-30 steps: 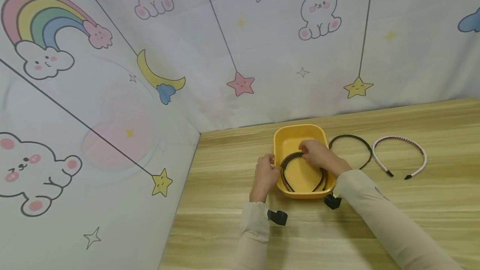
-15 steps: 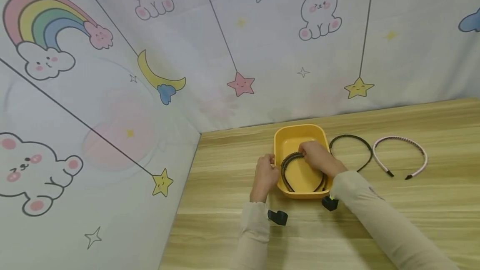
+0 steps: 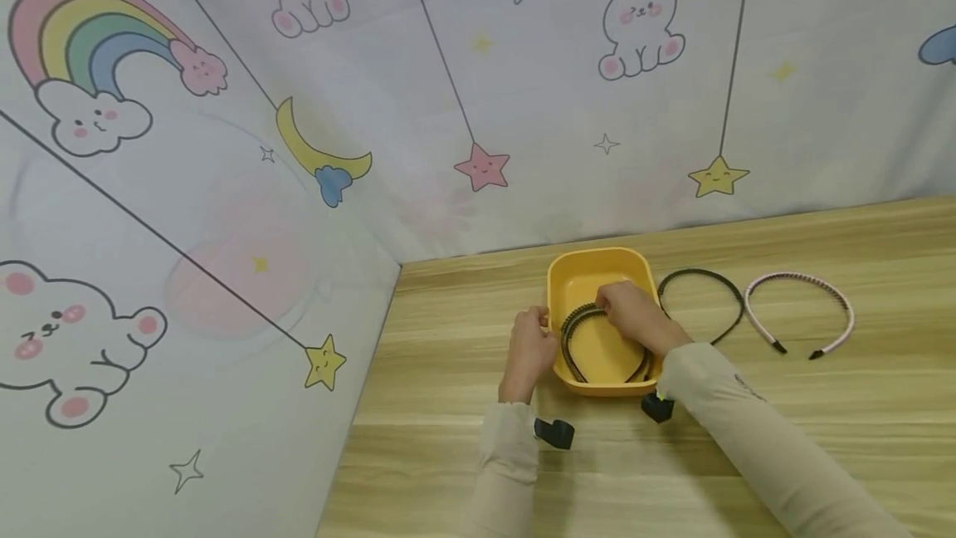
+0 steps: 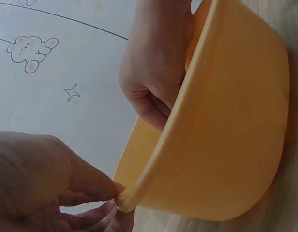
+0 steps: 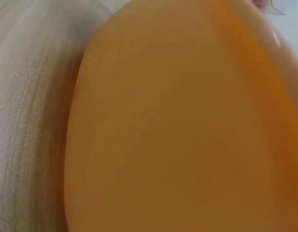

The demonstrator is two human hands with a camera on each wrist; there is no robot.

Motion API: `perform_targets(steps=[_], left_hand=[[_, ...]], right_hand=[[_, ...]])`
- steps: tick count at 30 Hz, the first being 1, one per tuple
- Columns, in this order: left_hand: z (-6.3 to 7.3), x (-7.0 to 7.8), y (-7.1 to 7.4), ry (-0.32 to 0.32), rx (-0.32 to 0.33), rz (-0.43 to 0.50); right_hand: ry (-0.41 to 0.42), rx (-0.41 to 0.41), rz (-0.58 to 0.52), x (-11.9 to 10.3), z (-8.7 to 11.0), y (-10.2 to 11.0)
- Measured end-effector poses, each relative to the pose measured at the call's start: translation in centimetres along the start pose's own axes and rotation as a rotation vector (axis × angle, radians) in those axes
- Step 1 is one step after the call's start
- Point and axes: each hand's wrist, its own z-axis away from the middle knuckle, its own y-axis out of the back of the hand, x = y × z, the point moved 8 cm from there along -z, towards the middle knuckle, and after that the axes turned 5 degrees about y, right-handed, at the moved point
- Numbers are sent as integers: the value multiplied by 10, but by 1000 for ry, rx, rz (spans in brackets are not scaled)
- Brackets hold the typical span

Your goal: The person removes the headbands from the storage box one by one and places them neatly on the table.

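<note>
In the head view a yellow plastic basin (image 3: 607, 359) stands on the wooden table. My left hand (image 3: 529, 355) pinches its left rim; the left wrist view shows the thumb (image 4: 93, 182) on the inner side and fingers on the outer. My right hand (image 3: 635, 315) reaches into the basin, its fingers curled at the top of the dark toothed headbands (image 3: 571, 337) that lie nested there. The right hand covers part of them, and its fingertips are hidden. Mostly the basin's outer wall (image 5: 173, 121) fills the right wrist view.
Right of the basin, a black headband (image 3: 702, 272) lies on the table (image 3: 844, 438), partly behind the right hand and rim. A pink headband (image 3: 850, 314) with black tips lies beside it. A cartoon-printed cloth (image 3: 568, 106) hangs behind and to the left.
My right hand and forearm have shifted very slightly, staying in the basin at the headbands. The left hand keeps its place on the rim.
</note>
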Motion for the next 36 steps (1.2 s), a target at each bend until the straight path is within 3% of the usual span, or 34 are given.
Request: perform_targets(steps=[9,30,36], left_hand=[[0,1,0,-2,9,-10],[1,0,0,-2,3,12],[-1,-1,-1,12,-5,17]], right_hand=[[24,61,-11,-4,-2,8],[-16,59,-15,-9,-6,28],[-13,100,7,-12,-7,40]])
